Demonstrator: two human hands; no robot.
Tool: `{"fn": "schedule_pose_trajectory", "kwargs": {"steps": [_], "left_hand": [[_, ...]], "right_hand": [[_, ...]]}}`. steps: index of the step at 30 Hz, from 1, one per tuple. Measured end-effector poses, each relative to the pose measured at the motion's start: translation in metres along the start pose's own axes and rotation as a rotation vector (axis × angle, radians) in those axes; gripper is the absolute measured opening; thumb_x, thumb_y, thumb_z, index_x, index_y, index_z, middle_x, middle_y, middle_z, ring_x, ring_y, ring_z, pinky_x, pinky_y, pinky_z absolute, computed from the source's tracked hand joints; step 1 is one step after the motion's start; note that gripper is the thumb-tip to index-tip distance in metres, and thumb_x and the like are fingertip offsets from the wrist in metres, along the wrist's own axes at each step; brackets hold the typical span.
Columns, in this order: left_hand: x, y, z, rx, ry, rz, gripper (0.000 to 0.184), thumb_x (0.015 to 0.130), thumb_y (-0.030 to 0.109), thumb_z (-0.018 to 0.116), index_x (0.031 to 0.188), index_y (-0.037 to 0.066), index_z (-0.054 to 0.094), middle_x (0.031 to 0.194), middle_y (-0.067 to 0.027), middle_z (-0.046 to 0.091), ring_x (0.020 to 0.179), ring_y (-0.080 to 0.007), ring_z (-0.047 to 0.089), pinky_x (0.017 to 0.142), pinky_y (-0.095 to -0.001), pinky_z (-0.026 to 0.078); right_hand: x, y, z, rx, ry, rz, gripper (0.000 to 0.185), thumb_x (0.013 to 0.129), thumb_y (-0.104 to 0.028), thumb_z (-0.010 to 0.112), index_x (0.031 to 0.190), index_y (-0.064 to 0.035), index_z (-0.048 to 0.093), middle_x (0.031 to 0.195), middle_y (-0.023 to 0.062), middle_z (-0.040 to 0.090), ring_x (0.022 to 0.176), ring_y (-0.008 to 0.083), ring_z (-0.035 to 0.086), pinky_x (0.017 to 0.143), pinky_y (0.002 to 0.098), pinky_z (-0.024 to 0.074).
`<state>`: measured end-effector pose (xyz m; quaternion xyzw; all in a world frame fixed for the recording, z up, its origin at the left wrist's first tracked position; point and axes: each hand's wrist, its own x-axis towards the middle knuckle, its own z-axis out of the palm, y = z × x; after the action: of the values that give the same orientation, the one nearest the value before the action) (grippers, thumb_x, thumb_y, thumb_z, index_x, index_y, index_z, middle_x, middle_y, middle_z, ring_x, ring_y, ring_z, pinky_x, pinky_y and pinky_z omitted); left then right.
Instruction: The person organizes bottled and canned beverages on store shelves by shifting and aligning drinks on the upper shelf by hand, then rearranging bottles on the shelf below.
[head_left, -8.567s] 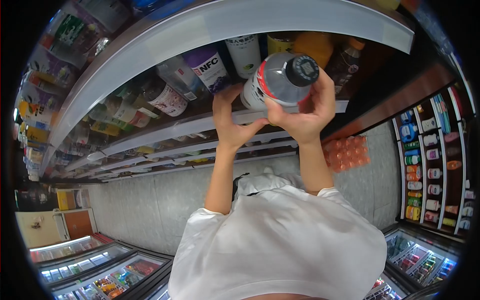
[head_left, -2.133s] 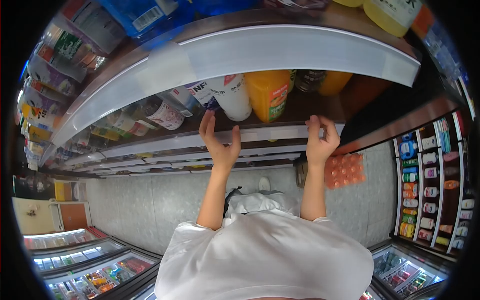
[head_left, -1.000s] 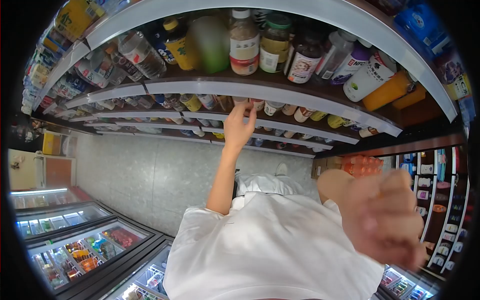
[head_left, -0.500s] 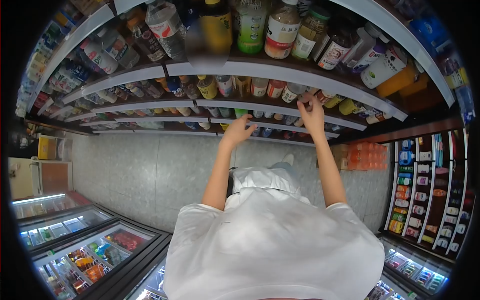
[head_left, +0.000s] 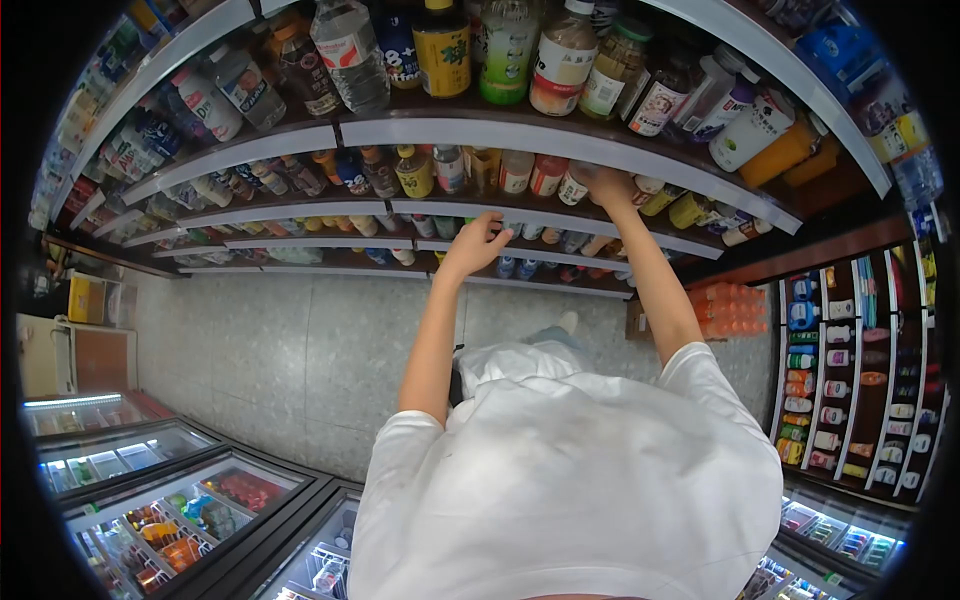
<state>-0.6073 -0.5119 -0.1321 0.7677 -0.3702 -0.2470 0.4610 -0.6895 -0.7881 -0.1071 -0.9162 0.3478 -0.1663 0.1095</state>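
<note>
My left hand [head_left: 477, 246] hovers before the shelf edges, fingers loosely curved, thumb apart from them and nothing in it. My right hand [head_left: 608, 188] reaches into the second shelf from the top, next to a bottle with a white label [head_left: 573, 187]. Its fingers are in shadow between the bottles, so any grip is hidden. Left of that bottle stand a red-labelled bottle [head_left: 547, 175] and a pale bottle with a red-and-white label [head_left: 515, 172]. A yellow bottle [head_left: 413, 171] stands further left in the same row.
Larger bottles, among them a green one [head_left: 507, 55], line the top shelf [head_left: 480, 132]. Boxes of orange-capped bottles [head_left: 730, 310] stand on the tiled floor [head_left: 260, 340] at right. Glass-topped freezers [head_left: 190, 510] are behind at left. Another stocked shelf [head_left: 830, 385] stands at right.
My right hand has moved up and deeper into the second shelf. My left hand has shifted slightly, its fingers curling more. The view has turned a little, and a blurred patch over the top shelf is gone.
</note>
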Motion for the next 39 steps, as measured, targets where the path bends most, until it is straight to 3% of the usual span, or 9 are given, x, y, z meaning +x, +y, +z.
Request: {"fn": "schedule_pose_trajectory", "kwargs": {"steps": [2,9,17,26,31,33,35,37,39], "left_hand": [[0.000,0.010,0.005,-0.032,0.017,-0.008,0.050,0.088,0.031,0.062,0.121,-0.003,0.050,0.107,-0.0189,0.064,0.092,-0.0251,0.065,0.077,-0.0354,0.051],[0.006,0.014,0.033,-0.144,0.017,-0.002,0.046,0.086,0.027,0.064,0.119,-0.003,0.052,0.100,-0.0179,0.065,0.084,-0.0232,0.066,0.071,-0.0327,0.053],[0.044,0.025,0.037,-0.060,0.054,0.006,0.046,0.087,0.025,0.064,0.119,-0.006,0.051,0.106,-0.0178,0.064,0.092,-0.0241,0.065,0.078,-0.0329,0.051],[0.118,0.021,0.079,-0.156,0.239,0.026,0.051,0.079,0.026,0.068,0.115,-0.005,0.048,0.103,-0.0250,0.062,0.092,-0.0347,0.065,0.077,-0.0397,0.051],[0.156,-0.014,0.117,-0.206,0.323,0.118,0.061,0.079,0.025,0.069,0.120,-0.006,0.037,0.104,-0.0250,0.062,0.100,-0.0408,0.060,0.080,-0.0392,0.048],[0.166,-0.020,0.127,-0.164,0.380,0.075,0.066,0.080,0.021,0.069,0.126,-0.004,0.030,0.114,-0.0173,0.058,0.106,-0.0241,0.059,0.088,-0.0346,0.045],[0.154,0.012,0.122,-0.202,0.354,0.035,0.070,0.079,0.024,0.071,0.127,-0.003,0.027,0.115,-0.0199,0.057,0.107,-0.0286,0.058,0.089,-0.0359,0.044],[0.158,0.005,0.130,-0.092,0.500,0.121,0.074,0.078,0.027,0.070,0.125,-0.008,0.024,0.108,-0.0271,0.059,0.094,-0.0449,0.060,0.080,-0.0445,0.048],[0.160,0.001,0.138,-0.008,0.563,0.103,0.074,0.078,0.026,0.070,0.126,-0.007,0.023,0.111,-0.0285,0.056,0.094,-0.0467,0.058,0.080,-0.0461,0.048]], "right_hand": [[0.008,0.020,0.023,0.029,-0.035,-0.149,0.067,0.075,-0.057,0.063,0.125,-0.0127,0.053,0.117,0.0161,0.061,0.104,0.0341,0.060,0.083,0.0425,0.0493],[-0.004,0.013,-0.001,0.023,-0.163,-0.046,0.076,0.075,-0.058,0.063,0.129,-0.0075,0.048,0.123,0.0194,0.056,0.110,0.0341,0.057,0.087,0.0422,0.0470],[-0.021,0.016,-0.002,0.066,-0.171,-0.113,0.074,0.067,-0.045,0.073,0.124,-0.0055,0.047,0.108,0.0200,0.061,0.094,0.0350,0.062,0.075,0.0455,0.0503],[-0.055,0.019,-0.011,0.081,-0.027,-0.059,0.091,0.060,-0.037,0.075,0.134,-0.0055,0.033,0.107,0.0231,0.059,0.073,0.0375,0.066,0.064,0.0465,0.0528],[-0.060,0.044,-0.021,0.214,-0.096,0.063,0.085,0.061,-0.039,0.075,0.132,-0.0061,0.039,0.109,0.0236,0.061,0.088,0.0400,0.064,0.073,0.0472,0.0516],[-0.064,0.057,-0.018,0.270,-0.071,0.061,0.084,0.061,-0.038,0.075,0.131,-0.0058,0.041,0.107,0.0231,0.062,0.088,0.0390,0.064,0.074,0.0463,0.0515],[-0.074,0.066,-0.019,0.383,-0.003,0.060,0.079,0.060,-0.036,0.077,0.127,-0.0060,0.046,0.109,0.0206,0.062,0.097,0.0382,0.062,0.080,0.0443,0.0504],[-0.080,0.070,-0.020,0.415,0.029,0.057,0.078,0.060,-0.035,0.078,0.126,-0.0063,0.048,0.110,0.0201,0.062,0.098,0.0376,0.061,0.081,0.0441,0.0500],[-0.083,0.071,-0.023,0.451,0.058,0.049,0.076,0.059,-0.033,0.079,0.124,-0.0066,0.049,0.111,0.0196,0.062,0.100,0.0370,0.061,0.082,0.0438,0.0496]]}}
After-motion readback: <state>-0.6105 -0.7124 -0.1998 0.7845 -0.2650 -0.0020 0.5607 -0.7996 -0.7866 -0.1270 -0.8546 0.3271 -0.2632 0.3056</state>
